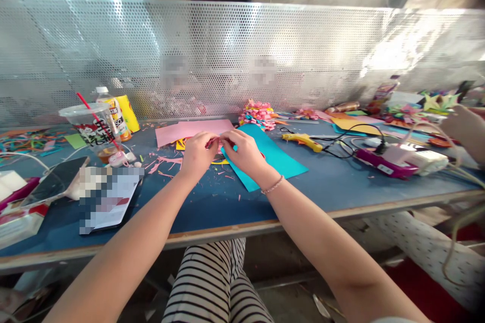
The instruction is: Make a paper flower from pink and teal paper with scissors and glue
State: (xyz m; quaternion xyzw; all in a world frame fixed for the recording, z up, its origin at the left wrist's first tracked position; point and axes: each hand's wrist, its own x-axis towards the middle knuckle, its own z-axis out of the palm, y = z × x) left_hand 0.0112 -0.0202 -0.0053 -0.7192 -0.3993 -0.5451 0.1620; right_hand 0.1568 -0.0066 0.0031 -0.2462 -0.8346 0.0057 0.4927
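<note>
Both hands pinching one small pink paper piece, held low over the blue surface, just above the near-left corner of the teal sheet. Left hand clenched on its left end, right hand on its right end, fingertips almost touching. Exact fold or shape of the piece hidden by fingers.

Risks, judged from layout:
- Piece tiny, grip only at fingertips: a slip likely drops it among the pink scraps left of the teal sheet, hard to pick back out.
- Pulling ends apart too hard: likely tear, thin paper.
- Glue gun lying just right of the teal sheet, cord trailing to the power strip further right. Right forearm swing could snag cord or touch nozzle; cannot tell if hot.
- Lidded drink cup with straw well left of the teal sheet, phone near it: left elbow knock means spill over paper and phone.
- Another person's hand far right of the teal sheet, near the same cables: tug there could drag the glue gun.
- Pink sheet behind the hands loose, easily swept off.
</note>
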